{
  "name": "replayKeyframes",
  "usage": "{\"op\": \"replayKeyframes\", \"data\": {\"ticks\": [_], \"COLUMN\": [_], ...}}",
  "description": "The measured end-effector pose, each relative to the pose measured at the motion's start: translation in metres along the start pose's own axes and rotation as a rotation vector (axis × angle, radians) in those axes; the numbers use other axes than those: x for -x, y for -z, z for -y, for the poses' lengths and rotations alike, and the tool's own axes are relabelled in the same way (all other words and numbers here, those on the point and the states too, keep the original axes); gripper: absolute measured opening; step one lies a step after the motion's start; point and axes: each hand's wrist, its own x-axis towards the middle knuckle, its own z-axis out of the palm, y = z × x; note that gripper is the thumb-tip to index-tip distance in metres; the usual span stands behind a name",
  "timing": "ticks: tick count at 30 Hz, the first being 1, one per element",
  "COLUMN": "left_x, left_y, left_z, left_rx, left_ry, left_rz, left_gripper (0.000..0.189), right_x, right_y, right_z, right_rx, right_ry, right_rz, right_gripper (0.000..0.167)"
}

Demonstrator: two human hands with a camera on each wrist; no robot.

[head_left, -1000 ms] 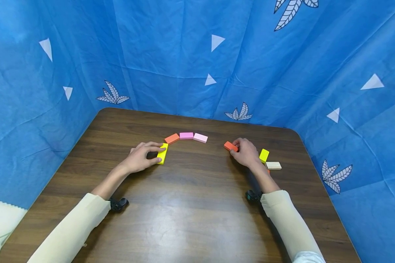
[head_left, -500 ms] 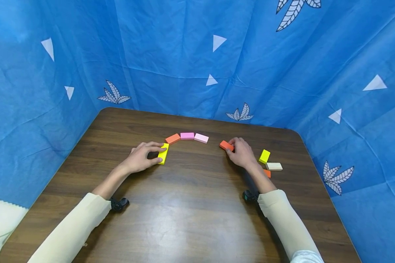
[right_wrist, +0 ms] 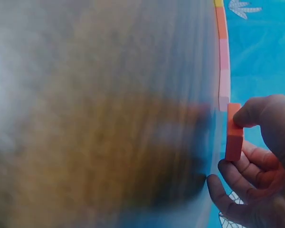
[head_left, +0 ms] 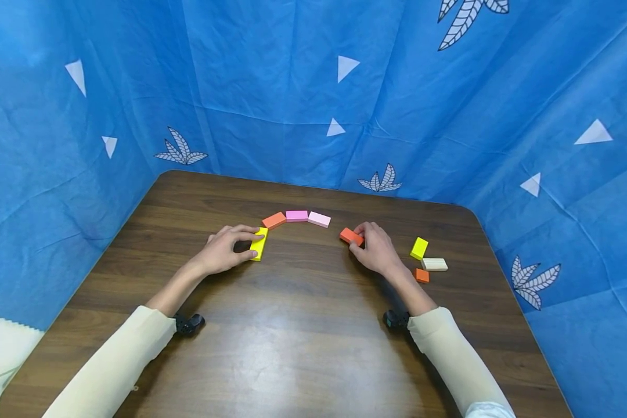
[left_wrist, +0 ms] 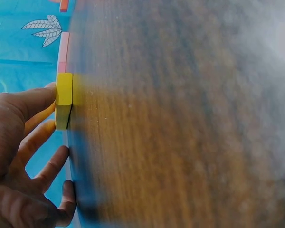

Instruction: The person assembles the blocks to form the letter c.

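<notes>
With thumb and index finger, my left hand (head_left: 227,248) pinches a yellow block (head_left: 259,244) that lies flat on the table. From the block's far end an arc of blocks runs right: an orange block (head_left: 274,220), a pink block (head_left: 296,216) and a pale pink block (head_left: 319,219), end to end. My right hand (head_left: 378,249) holds a red-orange block (head_left: 351,237) between thumb and fingers, right of the pale pink block and apart from it. In the right wrist view the thumb presses the near side of this red-orange block (right_wrist: 234,133); whether it touches the table cannot be told.
Right of my right wrist lie a yellow block (head_left: 419,248), a cream block (head_left: 435,265) and a small-looking orange block (head_left: 421,276). Blue patterned cloth (head_left: 313,87) hangs behind and beside the brown wooden table (head_left: 292,325).
My right hand has moved left with the red-orange block, nearer the pale pink one. The orange block by the right wrist has come into full view. My left hand stays put.
</notes>
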Motion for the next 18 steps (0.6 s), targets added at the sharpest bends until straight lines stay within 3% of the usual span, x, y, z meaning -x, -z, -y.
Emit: {"op": "replayKeyframes", "data": {"ticks": [18], "left_x": [0.000], "left_y": [-0.001], "left_z": [0.000], "left_rx": [-0.007], "left_ry": [-0.011], "left_rz": [-0.013], "left_gripper": [0.048], "right_x": [0.015], "right_y": [-0.016], "right_z": [0.028], "right_rx": [0.003], "right_ry": [0.121], "right_rz": [-0.005], "right_gripper": [0.034]}}
